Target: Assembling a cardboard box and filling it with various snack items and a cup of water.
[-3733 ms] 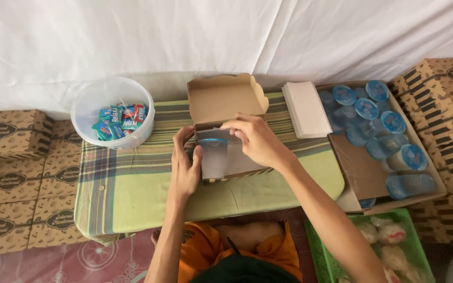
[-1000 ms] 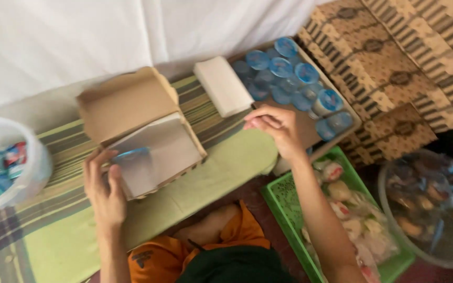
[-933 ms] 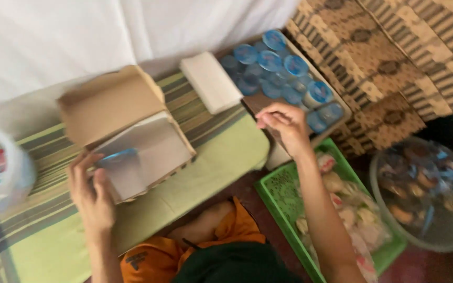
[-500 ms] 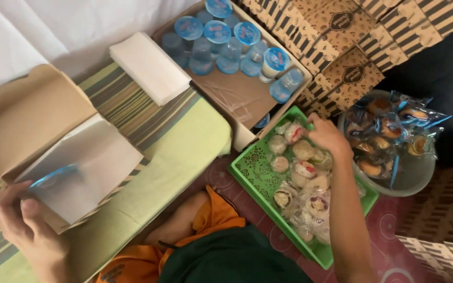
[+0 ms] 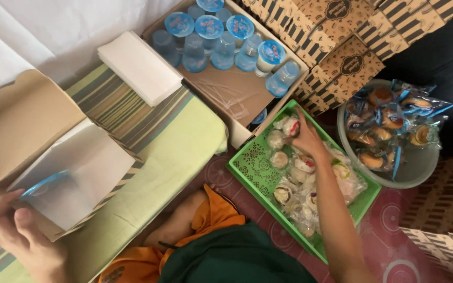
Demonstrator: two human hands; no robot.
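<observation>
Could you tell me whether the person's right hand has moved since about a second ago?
Yes: the right hand has left the carton of water cups and reached into the green basket.

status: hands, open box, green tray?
Left hand grips open box at its near corner, cup lying inside. Right hand down in green tray, fingers on a wrapped bun. Nothing between tray and box.

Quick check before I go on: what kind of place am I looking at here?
Probably a makeshift floor-level station for packing snack boxes, not a shop counter. Stacks of patterned cardboard boxes line the side, an open snack box sits on a low cloth-covered table, and a green basket of wrapped cakes stands on the floor.
</observation>
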